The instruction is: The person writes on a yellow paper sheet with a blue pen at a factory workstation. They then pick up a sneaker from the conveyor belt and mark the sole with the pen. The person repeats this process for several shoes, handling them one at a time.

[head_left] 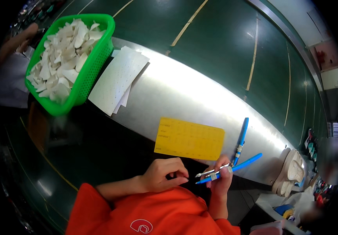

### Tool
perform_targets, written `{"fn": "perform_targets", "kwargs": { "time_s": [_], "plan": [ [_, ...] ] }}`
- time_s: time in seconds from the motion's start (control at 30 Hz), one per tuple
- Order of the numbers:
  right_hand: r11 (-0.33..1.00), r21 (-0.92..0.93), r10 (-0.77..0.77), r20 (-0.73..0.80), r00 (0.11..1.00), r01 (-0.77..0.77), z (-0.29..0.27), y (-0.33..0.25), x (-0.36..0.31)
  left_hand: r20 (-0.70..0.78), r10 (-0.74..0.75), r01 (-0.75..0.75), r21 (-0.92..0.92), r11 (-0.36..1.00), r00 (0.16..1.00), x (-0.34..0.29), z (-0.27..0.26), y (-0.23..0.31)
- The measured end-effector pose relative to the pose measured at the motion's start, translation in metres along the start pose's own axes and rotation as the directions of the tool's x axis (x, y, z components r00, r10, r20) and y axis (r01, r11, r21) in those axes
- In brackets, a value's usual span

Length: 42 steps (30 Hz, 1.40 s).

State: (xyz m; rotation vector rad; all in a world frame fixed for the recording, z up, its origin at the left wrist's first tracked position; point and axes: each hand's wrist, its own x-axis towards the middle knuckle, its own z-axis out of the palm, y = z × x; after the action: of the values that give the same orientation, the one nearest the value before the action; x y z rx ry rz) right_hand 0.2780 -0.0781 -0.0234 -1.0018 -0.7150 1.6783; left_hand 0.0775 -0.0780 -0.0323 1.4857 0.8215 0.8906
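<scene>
My right hand [222, 178] grips a blue pen [248, 161] wrapped with pale tape, its thin end pointing left. A slim silvery-white stick [206, 172] lies along the pen in the same fingers; its kind is unclear. My left hand [165, 174] is beside the pen's thin end, loosely curled, with a gap between thumb and fingers and nothing in it. Just beyond both hands, a yellow printed card [189, 138] rests at the near edge of the metal table [169, 94]. A second blue pen [242, 141], also taped, lies to the card's right.
A green plastic basket [96, 58] full of white curved pieces stands at the far left, near another person's arm [16, 43]. White printed sheets [118, 80] lie beside it. Pale shoe soles [290, 172] sit at the table's right end. Beyond runs a green surface [223, 47] with tape lines.
</scene>
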Motion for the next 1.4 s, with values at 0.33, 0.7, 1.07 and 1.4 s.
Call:
{"fn": "perform_targets", "kwargs": {
  "time_s": [0.33, 0.7, 1.07, 1.4],
  "plan": [
    [0.913, -0.177, -0.356, 0.096, 0.929, 0.368, 0.0, -0.025, -0.03, 0.423, -0.623, 0.722, -0.587, 0.365, 0.659, 0.0, 0.025, -0.049],
    [0.121, 0.026, -0.799, 0.595, 0.082, 0.992, 0.046, -0.108, -0.08, -0.113, -0.567, 0.488, -0.39, 0.781, 0.816, -0.009, 0.041, -0.024],
    [0.749, -0.207, -0.634, 0.049, 0.772, 0.629, 0.019, -0.078, -0.109, 0.053, -0.292, 0.293, -0.321, 0.9, 0.955, -0.019, 0.083, 0.074],
    [0.698, -0.324, -0.672, 0.011, 0.74, 0.639, 0.014, -0.048, -0.129, 0.296, -0.27, 0.321, -0.142, 0.936, 0.916, -0.039, 0.093, 0.081]
  ]
}}
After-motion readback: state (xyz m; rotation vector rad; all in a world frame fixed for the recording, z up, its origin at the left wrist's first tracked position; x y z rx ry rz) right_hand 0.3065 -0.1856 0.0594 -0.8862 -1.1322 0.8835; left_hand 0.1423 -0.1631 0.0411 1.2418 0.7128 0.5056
